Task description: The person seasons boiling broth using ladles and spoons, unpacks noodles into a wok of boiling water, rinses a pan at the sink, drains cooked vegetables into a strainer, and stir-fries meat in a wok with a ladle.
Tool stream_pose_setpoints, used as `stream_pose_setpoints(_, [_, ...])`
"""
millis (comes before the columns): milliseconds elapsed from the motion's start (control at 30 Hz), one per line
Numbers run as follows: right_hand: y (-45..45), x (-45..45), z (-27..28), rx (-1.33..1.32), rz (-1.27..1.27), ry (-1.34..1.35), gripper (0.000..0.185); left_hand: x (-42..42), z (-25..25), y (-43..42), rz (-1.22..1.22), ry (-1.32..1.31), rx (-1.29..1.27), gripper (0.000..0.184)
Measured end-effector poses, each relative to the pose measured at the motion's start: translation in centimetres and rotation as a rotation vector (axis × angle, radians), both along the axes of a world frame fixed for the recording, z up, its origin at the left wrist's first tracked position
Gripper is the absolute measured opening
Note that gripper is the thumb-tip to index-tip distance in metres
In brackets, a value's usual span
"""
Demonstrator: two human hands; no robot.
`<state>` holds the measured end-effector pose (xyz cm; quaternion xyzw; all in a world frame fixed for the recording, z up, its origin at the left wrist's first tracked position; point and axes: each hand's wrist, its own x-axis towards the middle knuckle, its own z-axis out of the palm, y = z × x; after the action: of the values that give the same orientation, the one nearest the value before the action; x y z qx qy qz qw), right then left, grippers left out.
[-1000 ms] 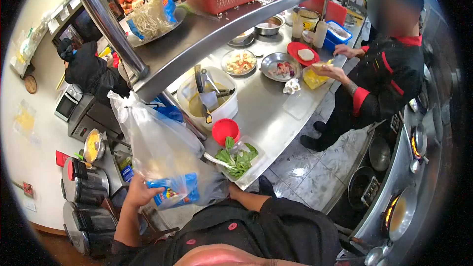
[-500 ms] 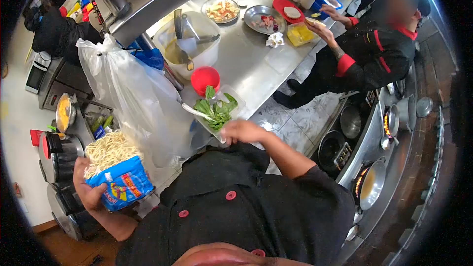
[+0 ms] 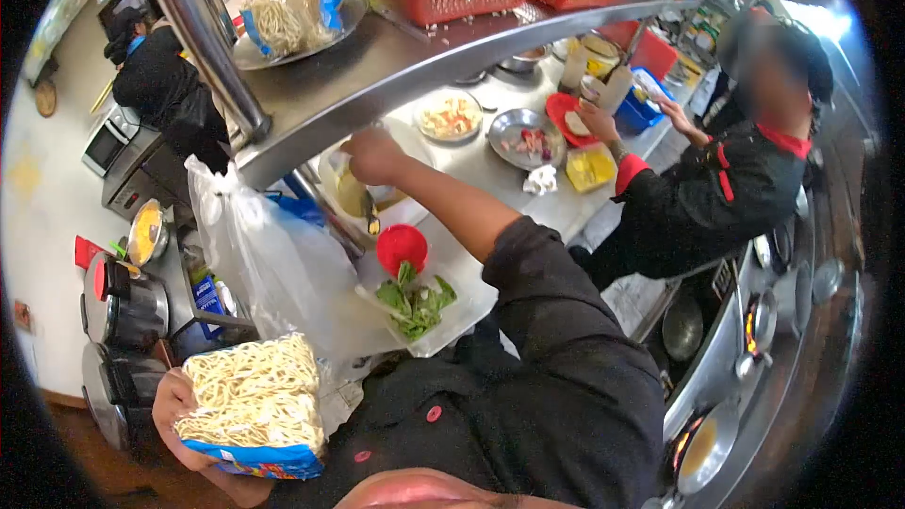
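Across the steel counter goes my right hand, over the white tub, and I can't tell whether it's closed on anything! Well apart, my left hand is clamped on the side of the noodle pack, out beside the counter: probably fairly weighty, soft strands, slick film, best cradled underneath. Down on its blue wrapper, the print's too angled to read
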<state>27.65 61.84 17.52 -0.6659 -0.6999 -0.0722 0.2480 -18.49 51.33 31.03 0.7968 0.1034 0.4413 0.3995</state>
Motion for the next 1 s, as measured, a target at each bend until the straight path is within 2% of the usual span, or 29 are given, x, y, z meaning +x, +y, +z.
stream_pose_setpoints(67, [4.1, 1.2, -1.8, -0.136, 0.052, -0.275, 0.022, 2.9, 0.3, -1.4, -0.002, 0.056, -0.187, 0.045])
stream_pose_setpoints(100, [7.1, 2.3, -4.9, -0.065, 0.070, -0.423, 0.026, 4.7, 0.8, -2.3, 0.080, 0.104, -0.239, 0.046])
stream_pose_setpoints(133, [9.5, 3.2, -7.6, -0.050, 0.091, -0.426, 0.026, 6.4, 0.8, -2.8, 0.104, 0.098, -0.230, 0.046])
stream_pose_setpoints(200, [12.5, 4.0, -11.3, 0.123, 0.154, -0.247, 0.028, 9.7, 0.9, -3.3, -0.027, 0.103, -0.020, 0.045])
stream_pose_setpoints(367, [12.3, 4.5, -9.7, 0.071, 0.305, -0.066, 0.027, 18.9, 1.7, -5.7, -0.002, 0.211, -0.037, 0.042])
stream_pose_setpoints(400, [12.0, 4.9, -9.2, 0.064, 0.321, -0.041, 0.027, 20.1, 2.0, -5.4, -0.051, 0.315, 0.029, 0.042])
stream_pose_setpoints(467, [11.5, 5.7, -7.8, 0.061, 0.349, 0.034, 0.026, 23.0, 0.8, -6.1, 0.008, 0.275, -0.025, 0.045])
stream_pose_setpoints(600, [8.2, 7.6, -2.5, 0.111, 0.401, 0.257, 0.025, 28.0, -1.5, -5.9, 0.063, 0.360, -0.073, 0.053])
stream_pose_setpoints(667, [3.6, 9.4, 0.7, 0.125, 0.390, 0.274, 0.025, 31.2, -3.0, -6.9, 0.155, 0.247, -0.146, 0.051])
stream_pose_setpoints(700, [0.1, 10.7, 2.6, 0.173, 0.246, 0.189, 0.023, 32.5, -4.7, -7.1, 0.152, 0.240, -0.149, 0.051])
stream_pose_setpoints(767, [-4.0, 14.4, 3.0, 0.236, 0.017, 0.001, 0.017, 35.0, -8.3, -7.5, 0.182, 0.154, -0.549, 0.040])
stream_pose_setpoints(800, [-5.4, 16.2, 2.5, 0.246, -0.067, -0.101, 0.013, 36.5, -9.1, -7.8, 0.176, 0.143, -0.551, 0.040])
stream_pose_setpoints(867, [-10.2, 18.4, 3.5, 0.126, -0.250, -0.149, 0.011, 39.2, -10.1, -8.5, 0.172, 0.186, -0.807, 0.029])
stream_pose_setpoints(933, [-13.7, 20.6, 3.4, 0.050, -0.403, -0.002, 0.014, 40.9, -11.5, -8.9, 0.201, 0.210, -0.771, 0.024])
stream_pose_setpoints(1000, [-16.1, 23.0, 1.0, 0.011, -0.545, 0.252, 0.017, 42.1, -15.6, -8.4, 0.217, 0.228, -0.939, 0.025])
